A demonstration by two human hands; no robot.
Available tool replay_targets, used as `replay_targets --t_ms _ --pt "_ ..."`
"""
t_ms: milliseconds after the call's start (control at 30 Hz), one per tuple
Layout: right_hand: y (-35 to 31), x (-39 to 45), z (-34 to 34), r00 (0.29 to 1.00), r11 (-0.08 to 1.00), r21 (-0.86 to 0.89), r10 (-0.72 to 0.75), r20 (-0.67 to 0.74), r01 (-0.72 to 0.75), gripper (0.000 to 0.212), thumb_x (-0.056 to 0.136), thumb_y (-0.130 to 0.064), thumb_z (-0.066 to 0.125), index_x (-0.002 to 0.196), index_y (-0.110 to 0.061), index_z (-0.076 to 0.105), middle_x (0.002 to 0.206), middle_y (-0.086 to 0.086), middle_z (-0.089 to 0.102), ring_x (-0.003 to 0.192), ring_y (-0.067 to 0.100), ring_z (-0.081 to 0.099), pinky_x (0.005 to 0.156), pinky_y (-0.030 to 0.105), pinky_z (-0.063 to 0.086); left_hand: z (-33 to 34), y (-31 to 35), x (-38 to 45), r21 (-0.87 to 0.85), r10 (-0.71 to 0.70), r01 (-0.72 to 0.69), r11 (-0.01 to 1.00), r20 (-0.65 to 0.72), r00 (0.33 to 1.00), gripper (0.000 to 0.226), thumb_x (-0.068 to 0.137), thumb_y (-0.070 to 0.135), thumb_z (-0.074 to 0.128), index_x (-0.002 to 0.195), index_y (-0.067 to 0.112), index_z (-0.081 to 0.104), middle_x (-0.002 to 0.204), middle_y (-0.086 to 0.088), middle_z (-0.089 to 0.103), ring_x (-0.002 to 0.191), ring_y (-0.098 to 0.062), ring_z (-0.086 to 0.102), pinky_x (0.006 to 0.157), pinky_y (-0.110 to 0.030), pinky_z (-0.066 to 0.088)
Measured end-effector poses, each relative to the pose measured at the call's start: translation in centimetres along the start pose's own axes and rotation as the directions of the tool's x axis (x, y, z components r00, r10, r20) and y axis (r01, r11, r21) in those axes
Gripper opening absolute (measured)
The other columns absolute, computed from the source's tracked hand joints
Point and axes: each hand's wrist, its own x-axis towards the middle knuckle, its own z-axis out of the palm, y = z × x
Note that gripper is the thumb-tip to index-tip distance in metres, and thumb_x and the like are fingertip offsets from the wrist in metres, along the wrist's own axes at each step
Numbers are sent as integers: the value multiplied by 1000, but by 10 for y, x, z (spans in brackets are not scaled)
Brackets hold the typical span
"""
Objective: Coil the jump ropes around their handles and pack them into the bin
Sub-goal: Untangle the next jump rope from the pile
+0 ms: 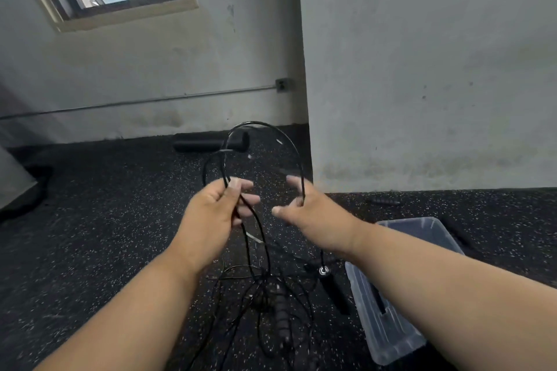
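Head view: two bare forearms reach forward over a speckled black rubber floor [90, 220], with a clear plastic bin [388, 337] as the landmark.
Left hand [217, 208]: raised left of the bin, thumb and fingers pinching the black jump rope cord [272, 129].
Right hand [310, 205]: between the left hand and the bin, fingers loosely spread; the cord runs across its far side, and whether it truly grasps the cord I cannot tell.
Cord: arches up in a loop between both hands, then drops to the floor left of the bin.
Rope tangle [265, 292]: a heap of thin black cords on the floor, just left of the bin.
Handles: a black handle with a metal bearing end [323, 270] lies close beside the bin's left wall; a ridged dark handle [283, 319] lies in the tangle.
Bin: on the floor under the right forearm, a dark object visible inside.
Foam roller [211, 141]: far beyond the bin, against the grey wall [422, 69].
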Motion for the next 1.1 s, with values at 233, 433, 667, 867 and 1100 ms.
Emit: replay_targets --t_ms 233,433,667,867,1100 --pt "33 3 30 970 931 -365 103 218 -17 17 102 -42 64 107 -28 72 66 -13 58 53 -4 49 53 13 37 5 7 22 -129 6 -9 992 -20 1000 29 111 37 45 114 26 72 101 0 81 79 -9 68 68 -22 51" --pt "41 7 18 992 793 -610 69 110 12 26 107 -41 54 91 -21 57 76 -6 58 69 16 53 55 27 40 -3 1 17 167 -42 42 985 0 999 25 108 41 55 102 30 76 91 9 81 56 -16 47 49 -25 37" --pt "25 20 -8 954 973 -211 -147 -262 92 34 109 -42 49 82 -21 54 62 -3 54 52 8 44 56 32 38 -17 4 29 172 15 3 985 -107 994 26 107 46 54 105 30 75 88 13 80 69 -23 49 63 -35 42" --pt "-5 13 -7 964 973 -60 -229 -137 223 29 111 -37 45 97 -21 65 86 7 75 47 4 43 48 22 36 -6 -42 13 171 -229 203 964 149 962 54 105 70 29 124 38 69 108 15 79 72 -15 64 82 -39 48" --pt "-31 11 4 934 943 -10 -329 -140 331 24 111 -33 46 102 -23 66 93 -3 77 61 27 51 58 39 42 34 -74 -8 334 -309 181 925 382 871 27 107 36 58 131 47 57 109 12 68 73 -9 64 70 -27 54"
